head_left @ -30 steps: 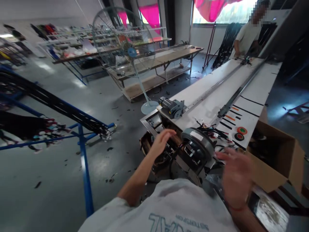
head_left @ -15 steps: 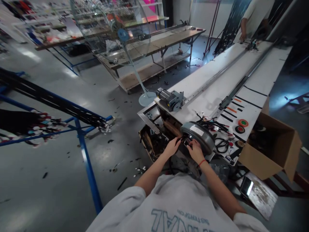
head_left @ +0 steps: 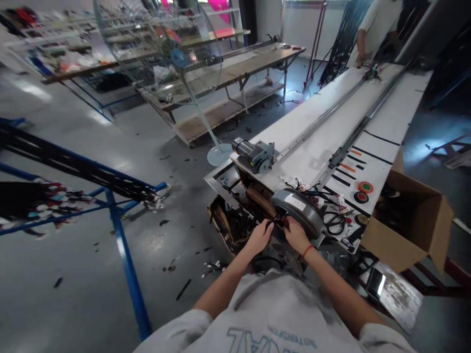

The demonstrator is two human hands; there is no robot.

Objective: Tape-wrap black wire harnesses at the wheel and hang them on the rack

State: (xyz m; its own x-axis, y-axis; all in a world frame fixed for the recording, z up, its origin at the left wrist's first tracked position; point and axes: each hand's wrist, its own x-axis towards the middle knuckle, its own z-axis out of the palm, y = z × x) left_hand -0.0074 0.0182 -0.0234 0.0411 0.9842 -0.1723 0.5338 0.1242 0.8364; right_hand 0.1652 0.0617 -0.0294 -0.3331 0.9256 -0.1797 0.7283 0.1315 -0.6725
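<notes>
My left hand (head_left: 259,235) is closed, its fingertips pinching a thin dark cable (head_left: 277,219) in front of me. My right hand (head_left: 296,236), wearing a red band at the wrist, is closed on the same dark piece; its exact ends are hidden by the fingers. Right behind the hands lies a thick round grey drum (head_left: 312,215) with a white label on top, at the near end of the long white table (head_left: 316,130). Loose wires (head_left: 333,198) with small connectors lie beyond the drum, and a looped black cable (head_left: 334,223) lies to its right.
A motor (head_left: 253,154) is mounted on the table's left corner. Rolls of coloured tape (head_left: 365,187) lie at right, near an open cardboard box (head_left: 401,240). A blue rack (head_left: 127,264) and a standing fan (head_left: 200,110) are at left. Another person (head_left: 375,29) works at the far end.
My right fingers have shifted slightly left and closed nearer the left hand over the dark piece. The view has turned a little, moving the surroundings left in the picture.
</notes>
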